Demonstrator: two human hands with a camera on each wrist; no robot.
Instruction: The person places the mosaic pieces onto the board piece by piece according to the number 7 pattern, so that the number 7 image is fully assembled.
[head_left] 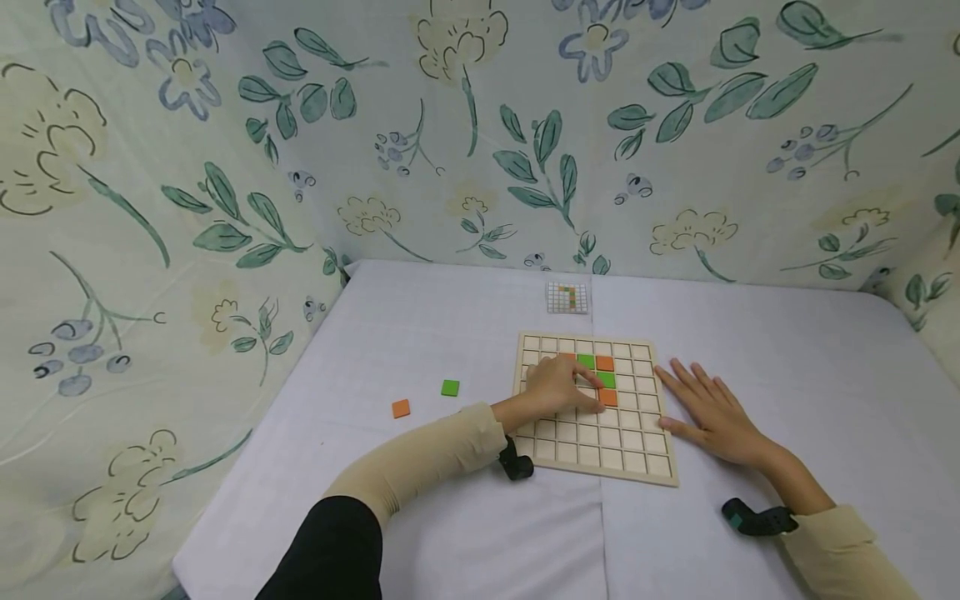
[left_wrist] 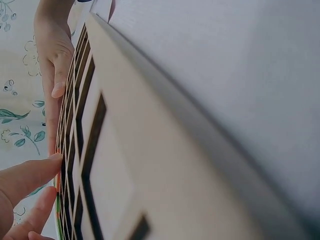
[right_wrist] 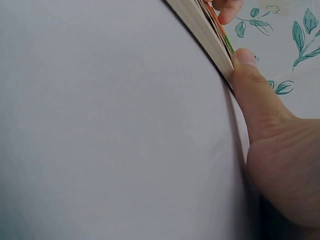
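Note:
My left hand (head_left: 557, 385) reaches over a wooden grid board (head_left: 633, 462). Its thumb and index finger are spread at the left side of an orange tile (head_left: 609, 398) lying in a cell; the left wrist view shows the two fingertips (left_wrist: 54, 159) apart. Above that tile sit a green tile (head_left: 607, 381) and another orange tile (head_left: 604, 363), with a second green tile (head_left: 586, 362) to their left. One more orange piece is partly hidden by the hand. My right hand (head_left: 712, 417) lies flat beside the board, fingers straight, its thumb (right_wrist: 247, 70) against the board's edge.
On the white-covered table (head_left: 300, 475), a loose green tile (head_left: 450, 388) and a loose orange tile (head_left: 401, 408) lie left of the board. A small card (head_left: 567, 298) printed with a coloured grid lies behind it. Floral cloth (head_left: 480, 125) hangs at the back.

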